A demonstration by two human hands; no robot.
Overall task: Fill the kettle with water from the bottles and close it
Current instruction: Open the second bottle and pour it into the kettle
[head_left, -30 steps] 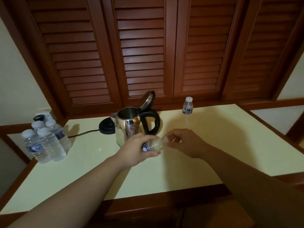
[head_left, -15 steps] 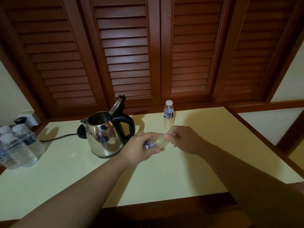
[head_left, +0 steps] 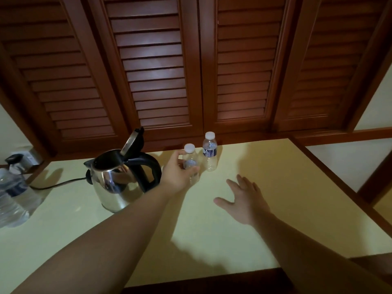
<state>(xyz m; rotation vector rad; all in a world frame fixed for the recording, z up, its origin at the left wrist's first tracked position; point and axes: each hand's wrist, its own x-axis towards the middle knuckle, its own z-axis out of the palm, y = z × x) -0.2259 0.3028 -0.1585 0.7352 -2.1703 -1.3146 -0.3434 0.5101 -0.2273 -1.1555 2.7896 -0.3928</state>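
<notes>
- Kettle [head_left: 115,179] stood on the table [head_left: 265,187], lid [head_left: 132,142] tipped up & open; inside too dark to tell any water level.
- Left hand [head_left: 177,174] was just right of the kettle handle [head_left: 151,172], fingers curled round a small capped bottle [head_left: 190,161]; fingers hid most of its label, and the lower body was clear & hard to make out vs the table. Couldn't tell if its base touched the table.
- Second bottle [head_left: 209,152], cap on, stood upright just right of the held one, near the shutters [head_left: 152,66]; looked empty, but can't be sure.
- Right hand [head_left: 244,198] was well right of the kettle, fingers straight & spread, holding nothing; palm faced down, contact w/ the table unclear.
- Far left of the kettle, more bottles [head_left: 12,194] were blurred & cut off by the frame edge; count unclear.
- Black cord [head_left: 57,184] ran left from behind the kettle; the base was mostly hidden by the kettle body.
- Dark plug-like thing [head_left: 13,161] at the wall left of the kettle, too dim to id.
</notes>
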